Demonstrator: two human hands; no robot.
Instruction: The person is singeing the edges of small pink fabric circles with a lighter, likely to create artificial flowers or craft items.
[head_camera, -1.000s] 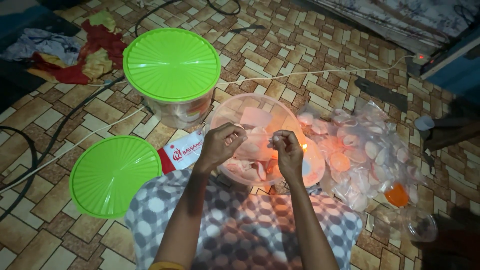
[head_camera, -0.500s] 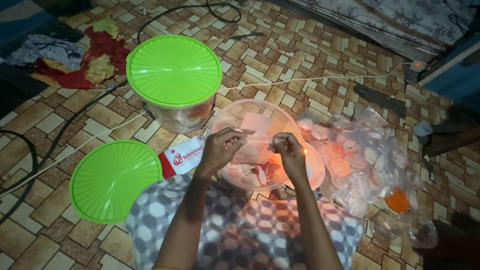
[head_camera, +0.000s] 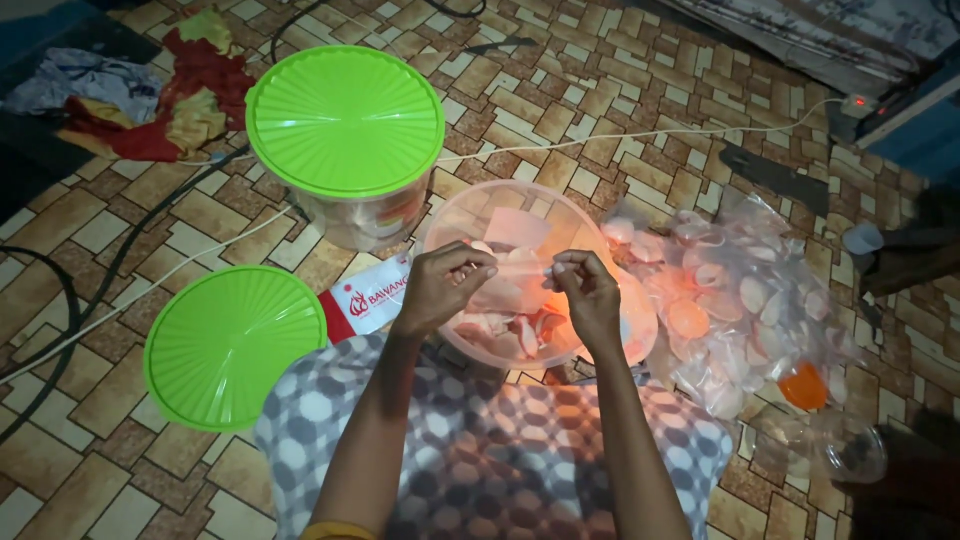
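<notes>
My left hand (head_camera: 445, 285) and my right hand (head_camera: 585, 295) are held close together above a clear round plastic tub (head_camera: 520, 195) that holds pale cracker pieces. Both hands pinch the ends of a small clear plastic packet (head_camera: 520, 270) stretched between their fingertips. An orange glow (head_camera: 555, 325) shines under my right hand inside the tub; its source is hidden. My lap, in checked cloth (head_camera: 500, 450), lies just below the tub.
A clear container with a green lid (head_camera: 345, 120) stands behind left, and a loose green lid (head_camera: 235, 345) lies on the tiled floor. A red and white packet (head_camera: 365, 300) is beside it. Several filled clear bags (head_camera: 740, 300) are piled on the right. Cables (head_camera: 120, 300) cross the floor.
Both hands stay over the tub with little movement. The small bright flame seen by my right fingers a second ago is now covered, leaving only a glow.
</notes>
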